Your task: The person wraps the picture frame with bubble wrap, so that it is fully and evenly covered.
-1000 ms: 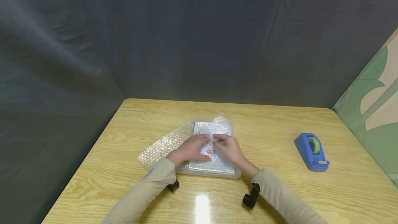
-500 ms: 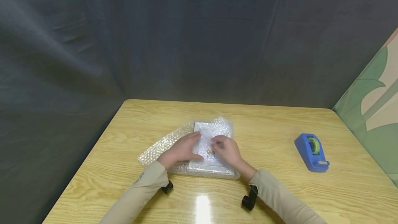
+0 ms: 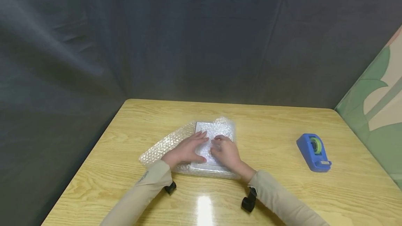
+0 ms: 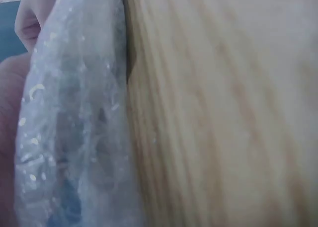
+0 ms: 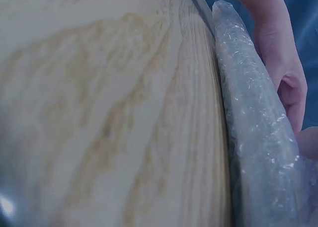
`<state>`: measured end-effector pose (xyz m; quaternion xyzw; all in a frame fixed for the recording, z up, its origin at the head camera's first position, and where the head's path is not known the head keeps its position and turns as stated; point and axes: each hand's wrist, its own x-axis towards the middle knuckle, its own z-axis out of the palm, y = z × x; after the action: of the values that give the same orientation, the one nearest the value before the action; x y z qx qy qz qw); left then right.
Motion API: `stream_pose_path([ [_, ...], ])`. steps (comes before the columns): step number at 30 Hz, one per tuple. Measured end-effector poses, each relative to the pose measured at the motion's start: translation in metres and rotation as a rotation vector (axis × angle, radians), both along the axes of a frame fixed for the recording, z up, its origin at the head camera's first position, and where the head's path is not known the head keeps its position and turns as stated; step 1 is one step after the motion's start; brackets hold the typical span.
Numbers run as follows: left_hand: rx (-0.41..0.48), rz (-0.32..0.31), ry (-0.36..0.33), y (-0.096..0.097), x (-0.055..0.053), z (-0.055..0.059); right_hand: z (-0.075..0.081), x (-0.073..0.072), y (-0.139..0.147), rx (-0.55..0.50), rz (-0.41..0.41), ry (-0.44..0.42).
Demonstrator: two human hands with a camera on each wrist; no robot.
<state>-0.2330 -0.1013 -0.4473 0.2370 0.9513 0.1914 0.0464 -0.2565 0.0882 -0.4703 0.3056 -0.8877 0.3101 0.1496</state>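
A flat white rectangular frame (image 3: 204,127), like a picture frame, lies under bubble wrap (image 3: 225,128) on the table. A loose flap of the wrap reaches out to the left. My left hand (image 3: 187,150) rests on the left part of the package, fingers and thumb spread. On the right part, my right hand (image 3: 226,152) touches the wrap with curled fingers, the thumb close to the forefinger. Whether it pinches anything is not visible. Both wrist views show the wrapped edge of the package (image 4: 79,127) against the wood, with the opposite hand (image 5: 280,58) partly behind it.
A blue tape dispenser (image 3: 314,152) with a green-yellow roll stands at the right of the wooden table (image 3: 270,125). Dark curtain (image 3: 201,41) hangs behind and to the left. A leaf-patterned panel (image 3: 383,114) stands at the right.
My hands were close together over the middle of the package; the left has drawn back leftward and lies with fingers spread. The right hand has come down slightly with more curled fingers.
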Motion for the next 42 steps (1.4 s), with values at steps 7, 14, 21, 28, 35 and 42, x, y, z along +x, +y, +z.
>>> stream_pose_path([
  [7,-0.022,0.012,-0.077,0.000,-0.004,0.002,0.001,0.000,0.004,-0.037,0.084,-0.082],
  [14,-0.018,0.012,-0.079,0.002,-0.007,0.003,-0.002,-0.003,0.034,-0.408,0.215,-0.204],
  [21,0.018,0.020,-0.105,0.001,-0.007,0.005,-0.013,0.003,0.051,-0.404,0.079,-0.276],
  [28,0.042,0.015,-0.112,0.000,-0.006,0.003,-0.014,0.013,0.037,-0.187,-0.040,-0.165],
  [35,0.053,0.019,-0.105,-0.001,-0.006,0.002,-0.004,0.002,0.032,0.128,-0.031,0.063],
  [42,0.062,0.025,-0.113,0.001,-0.008,-0.001,-0.007,-0.011,0.037,0.182,0.140,0.032],
])
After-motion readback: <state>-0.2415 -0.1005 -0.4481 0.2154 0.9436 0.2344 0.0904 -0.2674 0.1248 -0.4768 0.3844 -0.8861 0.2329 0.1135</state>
